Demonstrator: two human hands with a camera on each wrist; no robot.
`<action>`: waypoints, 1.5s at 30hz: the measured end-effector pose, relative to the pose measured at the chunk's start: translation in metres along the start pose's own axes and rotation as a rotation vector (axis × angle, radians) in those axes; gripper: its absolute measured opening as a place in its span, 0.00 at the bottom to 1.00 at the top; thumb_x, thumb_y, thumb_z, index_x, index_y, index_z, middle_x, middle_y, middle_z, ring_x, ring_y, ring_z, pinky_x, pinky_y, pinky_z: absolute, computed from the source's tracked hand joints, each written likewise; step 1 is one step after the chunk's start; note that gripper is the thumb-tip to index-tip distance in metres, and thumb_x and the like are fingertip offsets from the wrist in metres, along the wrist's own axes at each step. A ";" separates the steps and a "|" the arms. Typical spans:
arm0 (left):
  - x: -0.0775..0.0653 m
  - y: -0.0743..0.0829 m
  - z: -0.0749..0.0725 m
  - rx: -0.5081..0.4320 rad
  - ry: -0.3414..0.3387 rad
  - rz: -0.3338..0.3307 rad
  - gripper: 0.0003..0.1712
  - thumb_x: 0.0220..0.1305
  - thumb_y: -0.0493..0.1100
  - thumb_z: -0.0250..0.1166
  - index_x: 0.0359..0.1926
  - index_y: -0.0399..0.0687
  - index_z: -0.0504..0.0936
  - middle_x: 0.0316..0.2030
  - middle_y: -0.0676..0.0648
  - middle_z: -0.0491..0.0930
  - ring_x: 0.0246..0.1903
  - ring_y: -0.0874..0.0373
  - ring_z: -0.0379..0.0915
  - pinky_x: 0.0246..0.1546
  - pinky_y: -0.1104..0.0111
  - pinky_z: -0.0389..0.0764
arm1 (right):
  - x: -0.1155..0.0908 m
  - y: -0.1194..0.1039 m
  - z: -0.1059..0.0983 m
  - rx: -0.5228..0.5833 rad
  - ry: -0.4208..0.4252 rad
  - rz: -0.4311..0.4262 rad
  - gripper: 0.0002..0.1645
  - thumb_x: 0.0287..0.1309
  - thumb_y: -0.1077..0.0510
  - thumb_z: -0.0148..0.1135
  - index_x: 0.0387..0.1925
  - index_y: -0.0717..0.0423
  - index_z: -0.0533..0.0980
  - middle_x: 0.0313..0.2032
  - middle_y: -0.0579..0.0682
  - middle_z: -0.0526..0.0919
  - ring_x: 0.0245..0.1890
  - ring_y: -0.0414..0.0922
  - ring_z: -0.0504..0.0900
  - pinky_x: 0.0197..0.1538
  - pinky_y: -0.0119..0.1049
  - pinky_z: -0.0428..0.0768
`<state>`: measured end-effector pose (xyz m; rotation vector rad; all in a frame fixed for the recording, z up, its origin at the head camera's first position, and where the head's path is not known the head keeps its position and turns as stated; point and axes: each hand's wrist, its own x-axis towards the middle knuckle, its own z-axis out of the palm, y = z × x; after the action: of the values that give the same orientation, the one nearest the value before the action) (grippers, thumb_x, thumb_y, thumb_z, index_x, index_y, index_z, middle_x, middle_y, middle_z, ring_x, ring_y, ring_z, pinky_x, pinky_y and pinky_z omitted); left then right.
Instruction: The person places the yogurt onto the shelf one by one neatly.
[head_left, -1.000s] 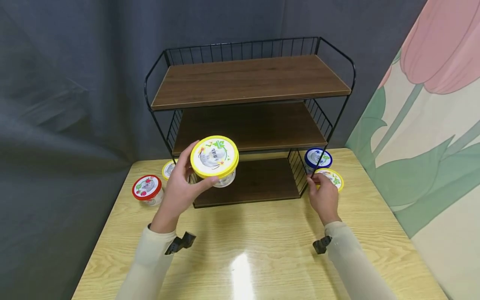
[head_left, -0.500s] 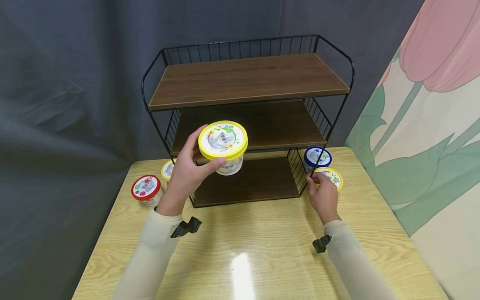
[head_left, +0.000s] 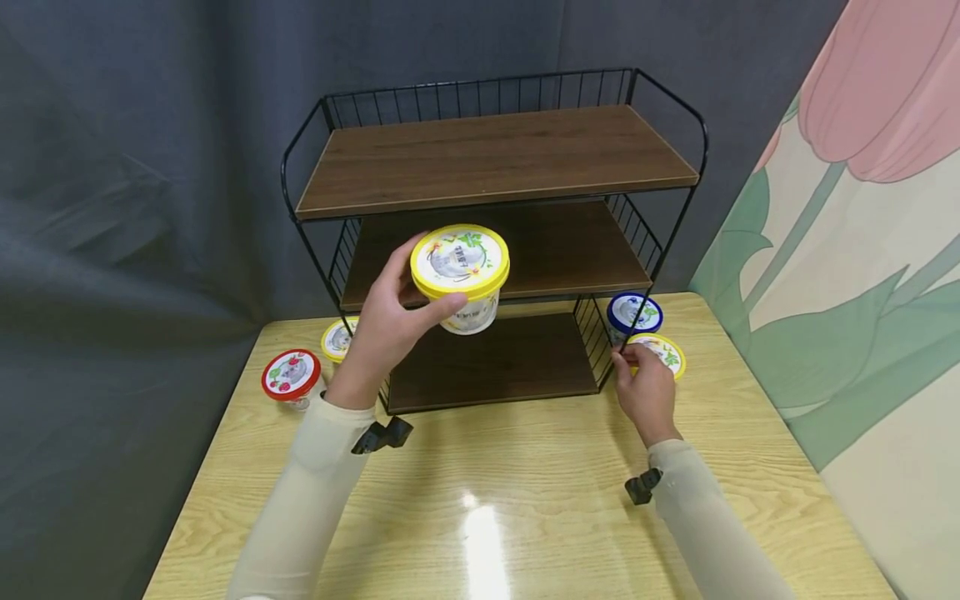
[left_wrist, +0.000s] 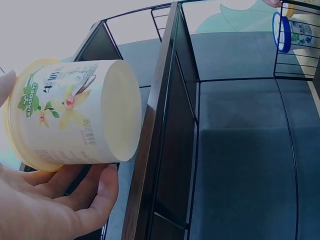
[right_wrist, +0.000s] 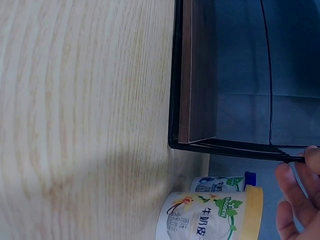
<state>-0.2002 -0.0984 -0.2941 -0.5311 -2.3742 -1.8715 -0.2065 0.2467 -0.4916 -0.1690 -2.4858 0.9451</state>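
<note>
My left hand [head_left: 386, 317] holds a yellow-lidded tub [head_left: 461, 275] upright, thumb on the near side and fingers round the far side. The tub is in front of the middle shelf of a three-tier rack [head_left: 495, 158] with dark wood boards and black wire sides. In the left wrist view, the tub's printed side and pale base [left_wrist: 121, 110] face the rack. My right hand [head_left: 649, 396] pinches the rack's right front post low down. Fingertips [right_wrist: 286, 172] meet at that black rod in the right wrist view. Beside this hand stands another yellow-lidded tub [right_wrist: 215, 220], partly hidden in the head view.
A blue-lidded tub [head_left: 635, 314] stands behind the right-hand yellow one. Left of the rack are a red-lidded tub [head_left: 291, 373] and a yellow-lidded tub [head_left: 337, 339], partly covered by my left arm. All stand on a light wood table [head_left: 555, 492]; a dark curtain [head_left: 150, 167] hangs behind.
My left hand has lifted the yellow-lidded tub up and to the right, from near the middle shelf's lower left to before its centre. My right hand stays on the post.
</note>
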 end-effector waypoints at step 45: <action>0.096 0.010 0.058 0.012 -0.170 -0.223 0.50 0.55 0.60 0.73 0.74 0.59 0.59 0.64 0.49 0.72 0.65 0.52 0.68 0.71 0.53 0.66 | -0.002 -0.002 -0.001 0.003 0.001 0.003 0.09 0.67 0.60 0.61 0.40 0.64 0.80 0.40 0.64 0.87 0.42 0.61 0.86 0.48 0.56 0.80</action>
<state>-0.2783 -0.0201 -0.2743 -0.4577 -2.6513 -1.9703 -0.2041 0.2452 -0.4903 -0.1717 -2.4830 0.9500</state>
